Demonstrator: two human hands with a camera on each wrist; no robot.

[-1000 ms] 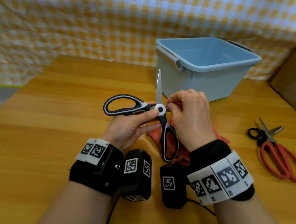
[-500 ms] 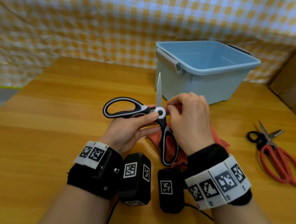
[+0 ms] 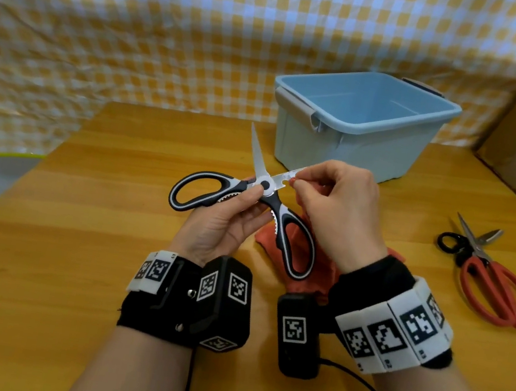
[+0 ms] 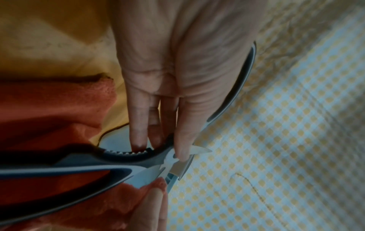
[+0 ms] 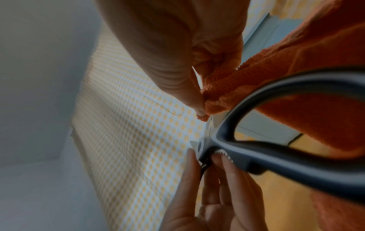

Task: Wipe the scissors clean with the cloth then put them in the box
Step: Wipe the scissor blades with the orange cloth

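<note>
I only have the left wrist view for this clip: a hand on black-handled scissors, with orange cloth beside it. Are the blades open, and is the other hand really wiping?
Observer: Yes. The head view shows the black scissors spread wide, and the right hand pinches the cloth around one blade.
Operator: Is anything in the box?
Observer: The blue box stands behind the hands, and the part of its inside that shows is bare.
Operator: Are there other scissors around?
Observer: Red-handled scissors lie on the table to the right of the right hand, with neither hand touching them.
</note>
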